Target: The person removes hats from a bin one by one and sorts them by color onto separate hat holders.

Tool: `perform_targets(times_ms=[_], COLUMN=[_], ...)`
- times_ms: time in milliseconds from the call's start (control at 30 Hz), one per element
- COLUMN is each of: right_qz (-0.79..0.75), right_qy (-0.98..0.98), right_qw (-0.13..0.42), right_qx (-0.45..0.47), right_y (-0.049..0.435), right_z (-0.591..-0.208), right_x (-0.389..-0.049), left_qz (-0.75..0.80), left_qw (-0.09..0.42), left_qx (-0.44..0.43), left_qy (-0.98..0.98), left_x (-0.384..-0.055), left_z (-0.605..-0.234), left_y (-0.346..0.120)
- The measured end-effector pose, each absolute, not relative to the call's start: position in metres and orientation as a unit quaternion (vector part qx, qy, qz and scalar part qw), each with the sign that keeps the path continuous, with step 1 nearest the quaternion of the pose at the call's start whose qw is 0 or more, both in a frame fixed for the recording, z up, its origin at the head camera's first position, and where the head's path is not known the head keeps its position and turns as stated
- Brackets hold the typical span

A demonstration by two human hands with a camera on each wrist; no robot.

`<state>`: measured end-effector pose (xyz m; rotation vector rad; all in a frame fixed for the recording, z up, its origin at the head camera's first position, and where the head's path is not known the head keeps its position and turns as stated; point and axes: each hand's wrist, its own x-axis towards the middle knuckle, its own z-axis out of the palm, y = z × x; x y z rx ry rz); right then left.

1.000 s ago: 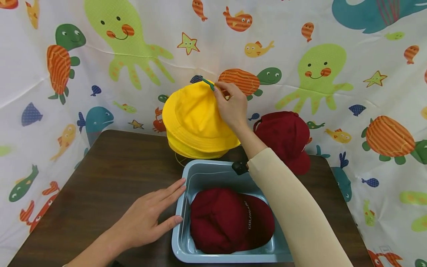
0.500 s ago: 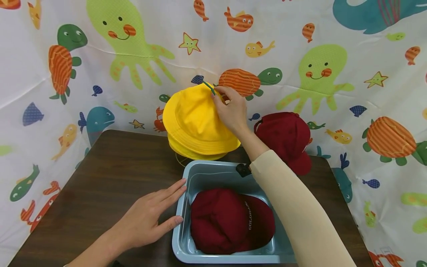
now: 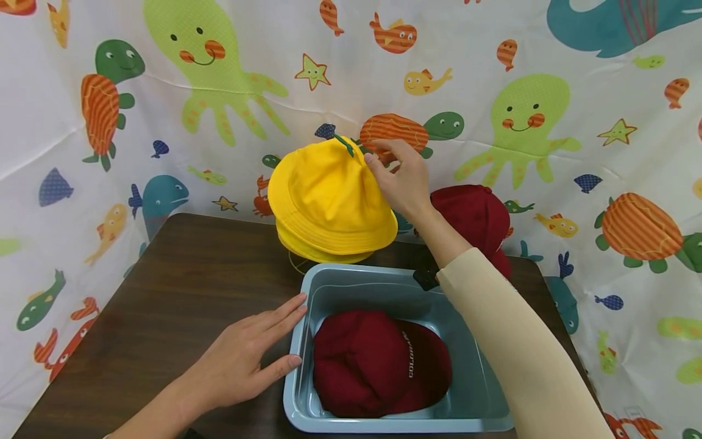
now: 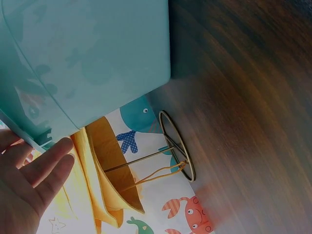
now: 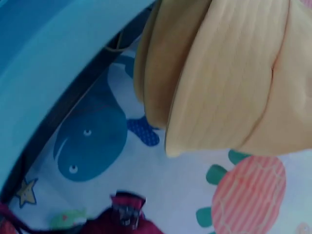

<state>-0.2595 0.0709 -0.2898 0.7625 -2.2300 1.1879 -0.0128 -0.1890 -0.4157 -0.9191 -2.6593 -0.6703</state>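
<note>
In the head view, yellow bucket hats (image 3: 323,195) are stacked on a wire stand (image 4: 193,168), whose round base shows in the left wrist view. A green stem-like piece (image 3: 345,145) tops the upper hat. My right hand (image 3: 406,177) is beside the crown's right side, fingers bent loosely with nothing between them. My left hand (image 3: 247,347) rests its nearly straight fingers at the left rim of a blue plastic tub (image 3: 395,425). Inside the tub lies a maroon baseball cap (image 3: 362,360), brim to the right. In the right wrist view only the hats' brims (image 5: 224,87) appear, not the hand.
A second maroon cap (image 3: 471,213) stands behind the tub at the right, partly hidden by my right arm. Behind the dark wood table (image 3: 181,286) hangs a white curtain (image 3: 351,73) printed with sea animals.
My right hand has let go of the top hat's crown and moved right and slightly down. The upper hat has settled a little lower. My left hand has stayed at the tub.
</note>
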Motion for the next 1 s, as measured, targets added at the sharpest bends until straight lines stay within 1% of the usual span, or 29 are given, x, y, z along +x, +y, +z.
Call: perform_targets(times_ms=[433, 667, 1000], right_qz=[0.371, 0.350, 0.325], right_qy=[-0.824, -0.827, -0.815], right_qw=[0.258, 0.245, 0.249], right_qx=[0.341, 0.365, 0.410], right_y=[0.095, 0.108, 0.129], right_z=[-0.280, -0.275, -0.270], right_x=[-0.244, -0.234, -0.219], left_qz=[-0.230, -0.231, -0.230], left_qw=[0.127, 0.123, 0.119], left_qx=[-0.317, -0.316, -0.315], left_qy=[-0.911, -0.912, -0.913], left_x=[-0.013, -0.014, -0.014], left_z=[-0.416, -0.416, -0.415], left_y=[-0.189, -0.189, -0.188])
